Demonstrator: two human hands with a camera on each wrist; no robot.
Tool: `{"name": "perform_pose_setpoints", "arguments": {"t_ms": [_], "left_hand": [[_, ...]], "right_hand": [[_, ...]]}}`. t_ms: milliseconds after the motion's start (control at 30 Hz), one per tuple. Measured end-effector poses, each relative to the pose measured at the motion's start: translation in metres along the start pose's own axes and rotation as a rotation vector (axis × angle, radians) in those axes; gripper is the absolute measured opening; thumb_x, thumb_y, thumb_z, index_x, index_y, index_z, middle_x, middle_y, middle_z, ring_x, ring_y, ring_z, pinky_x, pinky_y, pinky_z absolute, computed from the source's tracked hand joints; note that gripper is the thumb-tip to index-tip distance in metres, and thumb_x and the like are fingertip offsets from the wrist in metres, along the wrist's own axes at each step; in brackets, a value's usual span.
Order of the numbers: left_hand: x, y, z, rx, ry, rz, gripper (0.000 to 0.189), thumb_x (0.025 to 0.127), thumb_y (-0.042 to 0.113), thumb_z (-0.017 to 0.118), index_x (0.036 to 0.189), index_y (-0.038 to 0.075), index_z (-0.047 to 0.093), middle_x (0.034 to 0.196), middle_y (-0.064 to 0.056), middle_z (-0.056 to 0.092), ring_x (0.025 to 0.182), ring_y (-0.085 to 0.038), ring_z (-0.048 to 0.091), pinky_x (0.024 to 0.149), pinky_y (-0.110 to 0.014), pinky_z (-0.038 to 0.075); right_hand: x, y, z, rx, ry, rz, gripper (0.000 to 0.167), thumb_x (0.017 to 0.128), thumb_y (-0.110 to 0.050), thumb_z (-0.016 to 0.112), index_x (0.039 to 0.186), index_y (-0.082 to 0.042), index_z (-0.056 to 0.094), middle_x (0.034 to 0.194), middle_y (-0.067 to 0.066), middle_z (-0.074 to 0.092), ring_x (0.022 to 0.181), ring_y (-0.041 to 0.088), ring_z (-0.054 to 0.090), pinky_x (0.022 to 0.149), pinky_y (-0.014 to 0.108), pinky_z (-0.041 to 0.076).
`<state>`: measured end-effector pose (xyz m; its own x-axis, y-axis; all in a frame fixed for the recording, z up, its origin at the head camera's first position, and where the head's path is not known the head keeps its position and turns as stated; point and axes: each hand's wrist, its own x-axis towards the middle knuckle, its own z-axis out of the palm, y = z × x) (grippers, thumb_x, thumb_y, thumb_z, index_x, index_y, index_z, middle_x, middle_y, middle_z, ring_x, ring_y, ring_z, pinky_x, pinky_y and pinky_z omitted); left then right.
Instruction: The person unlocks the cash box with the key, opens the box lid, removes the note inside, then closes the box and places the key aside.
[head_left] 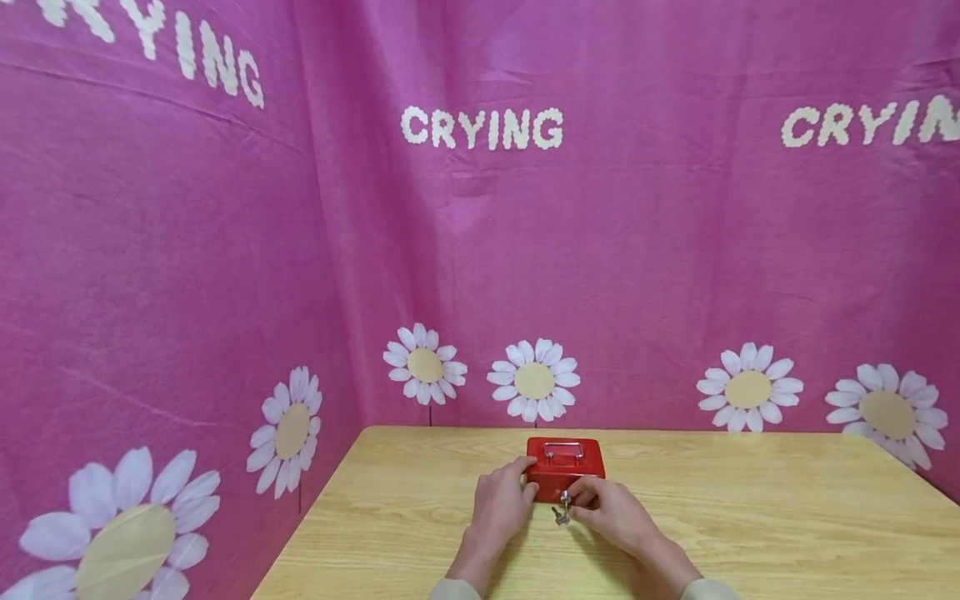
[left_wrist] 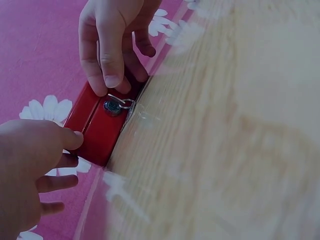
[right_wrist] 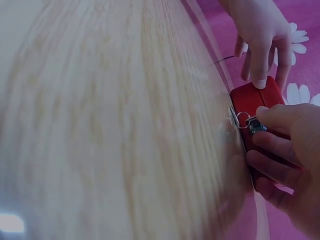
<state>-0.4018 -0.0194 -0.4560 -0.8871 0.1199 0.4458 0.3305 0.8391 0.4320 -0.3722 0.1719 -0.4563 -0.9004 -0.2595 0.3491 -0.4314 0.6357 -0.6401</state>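
A red metal cash box with a silver carrying handle on its lid sits near the table's far edge. At its left end, my left hand holds the box, thumb at the front corner and index finger by the lid. A round silver lock is set in the front face, with a key in it. My right hand pinches at that key with thumb and index finger, which partly hide it. From the key hangs a ring with another key, low against the box front.
The box stands on a light wood-grain table. Behind and to the left hangs a pink cloth printed with daisies and white lettering, close to the table's far edge.
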Motion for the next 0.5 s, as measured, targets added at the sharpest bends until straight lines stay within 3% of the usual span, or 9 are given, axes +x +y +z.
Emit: {"name": "perform_pose_setpoints", "arguments": {"t_ms": [233, 500], "left_hand": [[-0.0001, 0.0008, -0.002, -0.024, 0.046, 0.023, 0.033, 0.09, 0.024, 0.073, 0.122, 0.02, 0.07, 0.11, 0.0, 0.076, 0.097, -0.02, 0.072, 0.078, -0.035, 0.047], [-0.0009, 0.0014, -0.0029, -0.036, 0.039, 0.023, 0.032, 0.089, 0.023, 0.074, 0.121, 0.02, 0.07, 0.11, -0.001, 0.076, 0.098, -0.02, 0.072, 0.074, -0.033, 0.045]], "right_hand": [[0.0014, -0.003, 0.0028, -0.032, 0.015, -0.044, 0.015, 0.082, -0.008, 0.075, 0.096, -0.008, 0.071, 0.081, -0.004, 0.071, 0.073, 0.002, 0.061, 0.067, 0.021, 0.05], [0.0025, -0.0027, 0.0078, -0.041, 0.045, -0.001, 0.012, 0.082, -0.007, 0.076, 0.093, -0.009, 0.072, 0.08, -0.004, 0.07, 0.072, 0.003, 0.06, 0.064, 0.02, 0.049]]}}
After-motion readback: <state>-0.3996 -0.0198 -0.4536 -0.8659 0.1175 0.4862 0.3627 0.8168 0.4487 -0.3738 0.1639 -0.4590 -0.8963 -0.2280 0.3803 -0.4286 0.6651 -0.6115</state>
